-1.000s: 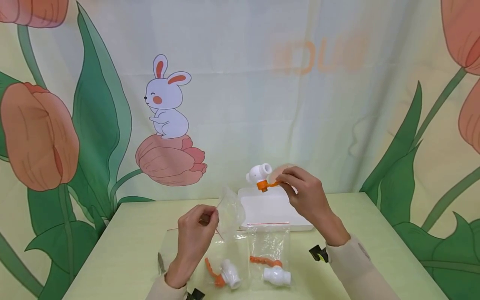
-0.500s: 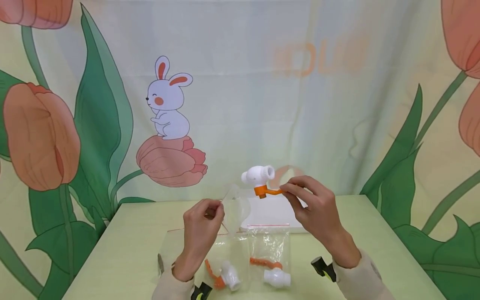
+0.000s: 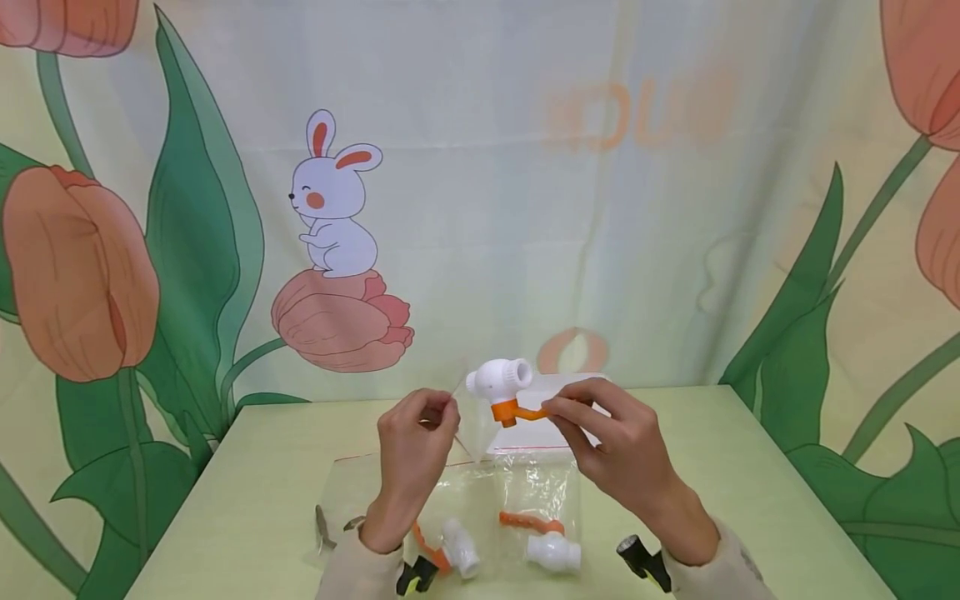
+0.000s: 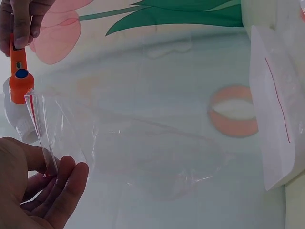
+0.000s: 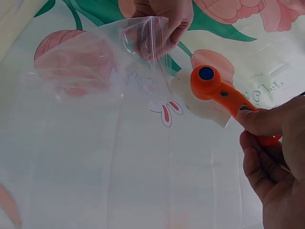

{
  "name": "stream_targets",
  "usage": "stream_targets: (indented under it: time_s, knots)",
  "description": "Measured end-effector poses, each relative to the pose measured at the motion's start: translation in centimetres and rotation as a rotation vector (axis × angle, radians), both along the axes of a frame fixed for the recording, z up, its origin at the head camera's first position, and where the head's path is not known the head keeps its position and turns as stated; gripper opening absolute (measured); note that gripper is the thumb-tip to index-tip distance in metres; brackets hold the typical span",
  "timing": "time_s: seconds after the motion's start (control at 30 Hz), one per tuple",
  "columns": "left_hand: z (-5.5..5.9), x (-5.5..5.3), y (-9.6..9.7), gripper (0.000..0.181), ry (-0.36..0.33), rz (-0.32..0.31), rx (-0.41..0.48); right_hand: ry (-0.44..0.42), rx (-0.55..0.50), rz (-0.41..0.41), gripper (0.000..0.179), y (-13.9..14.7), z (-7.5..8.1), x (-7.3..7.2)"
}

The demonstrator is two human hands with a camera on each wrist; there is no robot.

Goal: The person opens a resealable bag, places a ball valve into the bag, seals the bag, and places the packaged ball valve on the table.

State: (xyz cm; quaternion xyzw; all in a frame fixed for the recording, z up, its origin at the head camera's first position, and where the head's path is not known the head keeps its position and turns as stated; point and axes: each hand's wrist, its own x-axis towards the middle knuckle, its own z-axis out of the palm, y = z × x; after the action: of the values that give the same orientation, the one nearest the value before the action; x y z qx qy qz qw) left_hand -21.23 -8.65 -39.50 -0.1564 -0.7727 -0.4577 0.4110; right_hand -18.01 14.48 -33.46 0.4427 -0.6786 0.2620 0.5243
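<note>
My left hand (image 3: 420, 437) pinches the mouth of a clear zip bag (image 4: 143, 148) with a red line along its seal. The bag hangs in the air, looking flat with nothing in it. Held up close to that mouth is a white plastic ball valve (image 3: 498, 379) with an orange lever handle (image 5: 228, 98). My right hand (image 3: 618, 433) grips the end of this handle between thumb and fingers. In the left wrist view, the valve's orange hub overlaps the bag's upper corner.
On the table lie two more valves in clear bags, a left one (image 3: 461, 548) and a right one (image 3: 555, 552). Behind them stands a white tray (image 4: 267, 143). A small grey metal piece (image 3: 322, 527) lies at left. A printed curtain (image 3: 480, 208) hangs behind the table.
My right hand has brought the valve down and to the left, nearer the bag. The left hand has shifted right and slightly up with the bag, so the two hands are closer together.
</note>
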Motion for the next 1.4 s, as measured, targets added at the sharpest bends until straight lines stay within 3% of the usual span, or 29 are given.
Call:
stream_targets:
  time_s: [0.13,0.3,0.43,0.57,0.77,1.4]
  knots:
    - [0.1,0.1,0.1,0.007,-0.007,-0.014,0.020,-0.015,0.026,0.010,0.006,0.0,-0.5,-0.2]
    - [0.1,0.3,0.1,0.007,-0.024,-0.024,0.034,-0.036,0.063,-0.004,0.007,0.0,-1.3,-0.4]
    - [0.2,0.4,0.3,0.005,-0.039,-0.038,0.042,-0.064,0.099,-0.025,0.018,-0.2,-1.7,-0.5]
    - [0.2,0.7,0.6,0.006,-0.043,-0.061,0.033,-0.112,0.140,-0.046,0.006,-0.3,-2.0,-0.5]
    - [0.1,1.4,1.0,0.005,-0.047,-0.075,0.018,-0.130,0.181,-0.063,0.028,-0.6,-2.2,-0.5]
    - [-0.2,2.4,2.2,0.008,-0.042,-0.138,0.019,-0.140,0.288,-0.164,0.027,-1.6,-2.0,-0.2]
